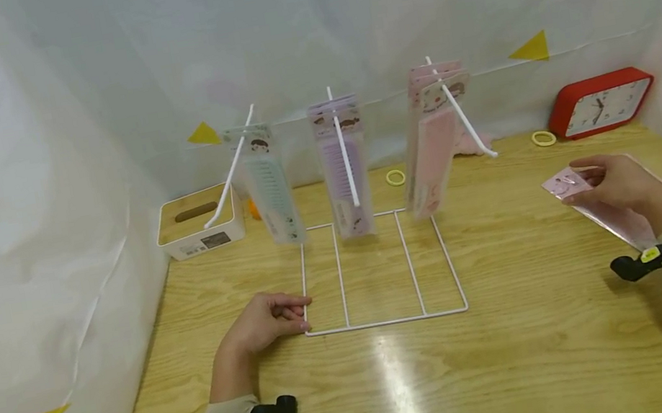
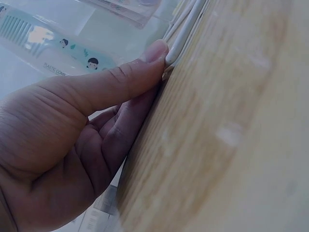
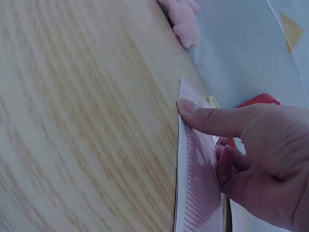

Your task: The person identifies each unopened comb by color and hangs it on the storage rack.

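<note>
A white wire display rack (image 1: 387, 322) stands on the table with three long hooks. My left hand (image 1: 262, 326) pinches its front left corner, with the thumb right on the wire (image 2: 186, 34) in the left wrist view. Packaged combs hang from the hooks: a green one (image 1: 272, 194) at left, purple ones (image 1: 344, 175) in the middle and pink ones (image 1: 434, 145) at right. Over at the right side, my right hand (image 1: 620, 187) grips a pink packaged comb (image 3: 195, 179) by its card end, thumb along one edge. Part of that package is hidden beneath the hand.
A white tissue box (image 1: 205, 242) with a wooden lid sits at the back left. Toward the back right stands a red clock (image 1: 603, 102), near a yellow ring (image 1: 544, 138). Another yellow ring (image 1: 395, 177) and a pink plush thing (image 3: 186, 24) lie behind the rack. White sheeting surrounds the table.
</note>
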A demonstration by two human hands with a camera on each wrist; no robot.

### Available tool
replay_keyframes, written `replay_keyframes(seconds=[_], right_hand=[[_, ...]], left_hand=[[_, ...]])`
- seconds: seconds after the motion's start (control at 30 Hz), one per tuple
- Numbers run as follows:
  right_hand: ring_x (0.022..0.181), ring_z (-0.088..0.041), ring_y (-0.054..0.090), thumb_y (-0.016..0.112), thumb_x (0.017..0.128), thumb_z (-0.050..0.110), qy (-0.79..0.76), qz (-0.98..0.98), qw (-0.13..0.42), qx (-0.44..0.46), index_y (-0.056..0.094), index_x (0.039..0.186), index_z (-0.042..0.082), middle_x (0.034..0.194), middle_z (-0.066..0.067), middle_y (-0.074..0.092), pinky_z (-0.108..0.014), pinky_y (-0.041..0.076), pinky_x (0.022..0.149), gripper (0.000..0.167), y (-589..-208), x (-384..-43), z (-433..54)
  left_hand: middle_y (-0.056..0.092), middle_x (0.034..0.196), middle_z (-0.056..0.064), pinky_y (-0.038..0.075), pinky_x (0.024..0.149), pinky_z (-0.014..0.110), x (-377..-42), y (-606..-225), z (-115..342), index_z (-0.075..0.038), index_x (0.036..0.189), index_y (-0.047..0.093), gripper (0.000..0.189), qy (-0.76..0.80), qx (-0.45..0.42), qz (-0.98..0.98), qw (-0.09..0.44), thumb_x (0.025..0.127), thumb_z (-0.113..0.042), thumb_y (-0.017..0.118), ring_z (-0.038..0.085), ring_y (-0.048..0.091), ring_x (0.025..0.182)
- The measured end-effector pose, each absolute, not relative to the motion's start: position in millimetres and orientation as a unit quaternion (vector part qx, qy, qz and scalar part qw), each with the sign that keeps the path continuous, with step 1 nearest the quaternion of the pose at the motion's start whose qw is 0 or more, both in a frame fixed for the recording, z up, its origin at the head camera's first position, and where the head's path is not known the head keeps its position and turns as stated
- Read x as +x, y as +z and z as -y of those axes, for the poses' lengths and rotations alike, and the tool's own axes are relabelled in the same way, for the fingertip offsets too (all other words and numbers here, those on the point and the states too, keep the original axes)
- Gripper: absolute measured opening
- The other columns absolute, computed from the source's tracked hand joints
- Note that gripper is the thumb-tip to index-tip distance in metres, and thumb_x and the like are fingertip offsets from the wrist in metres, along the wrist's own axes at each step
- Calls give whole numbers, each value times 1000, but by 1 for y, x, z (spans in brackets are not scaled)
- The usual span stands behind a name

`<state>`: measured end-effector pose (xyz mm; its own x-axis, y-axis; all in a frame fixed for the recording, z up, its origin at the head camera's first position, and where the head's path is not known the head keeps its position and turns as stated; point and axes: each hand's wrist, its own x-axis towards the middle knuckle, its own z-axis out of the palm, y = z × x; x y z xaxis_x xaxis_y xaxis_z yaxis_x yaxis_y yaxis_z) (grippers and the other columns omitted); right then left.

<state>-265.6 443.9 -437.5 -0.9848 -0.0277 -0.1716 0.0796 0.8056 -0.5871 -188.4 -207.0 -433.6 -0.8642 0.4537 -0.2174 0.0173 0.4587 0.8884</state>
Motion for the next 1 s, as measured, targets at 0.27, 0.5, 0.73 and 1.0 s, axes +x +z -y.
replay_keyframes(seconds=[0.27, 0.5, 0.73, 1.0], right_hand=[[78, 23, 42, 72, 91, 44, -328, -944, 9, 4, 56, 137, -1, 110, -3, 67, -6, 40, 67, 67, -436, -263, -442], [81, 23, 50, 74, 89, 46, -392, -920, -13, 17, 72, 123, 17, 90, 44, 51, -10, 46, 66, 45, -415, -254, -432], [73, 7, 61, 73, 92, 16, -474, -880, -26, -30, 77, 110, 21, 91, 31, 66, -17, 50, 62, 19, -374, -231, -410], [56, -12, 49, 70, 92, 4, -493, -864, -52, -88, 74, 108, 7, 77, 17, 69, -32, 38, 50, 17, -331, -190, -375]], left_hand=[[72, 92, 9, 55, 69, 20, -188, -437, 208, 4, 125, 67, 44, 504, 143, -824, 214, 84, -6, 80, 10, 65, 82], [72, 93, 12, 54, 70, 20, -190, -436, 207, 3, 125, 68, 43, 502, 133, -826, 219, 84, -4, 79, 11, 65, 82], [72, 94, 13, 54, 70, 20, -190, -434, 207, 2, 125, 68, 44, 499, 130, -828, 223, 83, -4, 80, 13, 65, 82], [72, 94, 12, 54, 70, 20, -189, -432, 207, 2, 124, 69, 43, 490, 127, -833, 221, 83, -5, 80, 13, 65, 83]])
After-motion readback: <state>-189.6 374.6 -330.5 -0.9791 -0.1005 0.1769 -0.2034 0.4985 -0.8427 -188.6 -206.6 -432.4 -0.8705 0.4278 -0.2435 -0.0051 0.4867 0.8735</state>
